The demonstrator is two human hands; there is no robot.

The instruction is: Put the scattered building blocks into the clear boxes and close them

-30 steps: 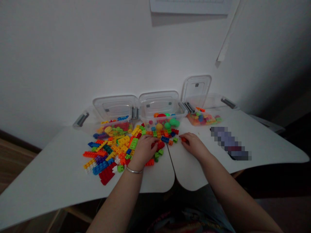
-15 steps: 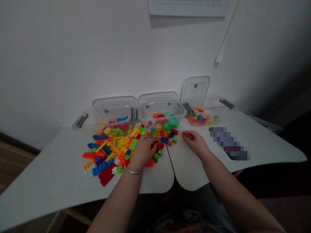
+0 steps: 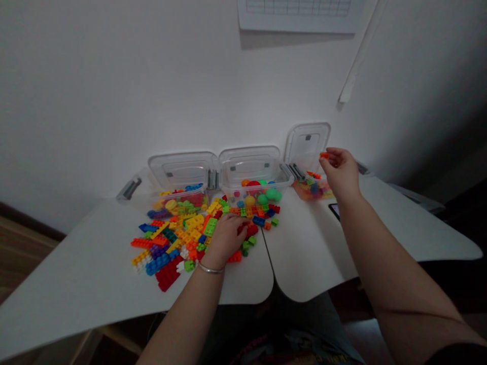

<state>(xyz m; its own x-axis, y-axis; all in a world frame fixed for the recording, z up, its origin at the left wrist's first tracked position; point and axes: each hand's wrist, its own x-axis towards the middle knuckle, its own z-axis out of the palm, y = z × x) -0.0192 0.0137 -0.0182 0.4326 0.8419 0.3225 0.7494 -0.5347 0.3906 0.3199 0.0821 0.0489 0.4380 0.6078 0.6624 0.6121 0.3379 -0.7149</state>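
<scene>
Orange toy brick (image 3: 324, 155), its long side running crosswise, is pinched at the fingertips of the right hand (image 3: 341, 173), above and nearly over the clear plastic box (image 3: 295, 188), while the left hand (image 3: 226, 239) curls on the colourful brick heap (image 3: 171, 238), its grip unclear.

Glossy, smooth moulded plastic on the toy building bricks (image 3: 166, 277), with a soft sheen across their studs. Clear, shiny plastic in the storage box lids (image 3: 250, 165), and grey plastic on the latch (image 3: 129, 188). Smooth, matt white surface on the desk top (image 3: 83, 263). Polished metal in the thin bangle (image 3: 209, 269). Flat matt paint on the wall (image 3: 114, 91), plain paper in the wall chart (image 3: 299, 12), grained brown wood in the floor (image 3: 23, 248).
</scene>
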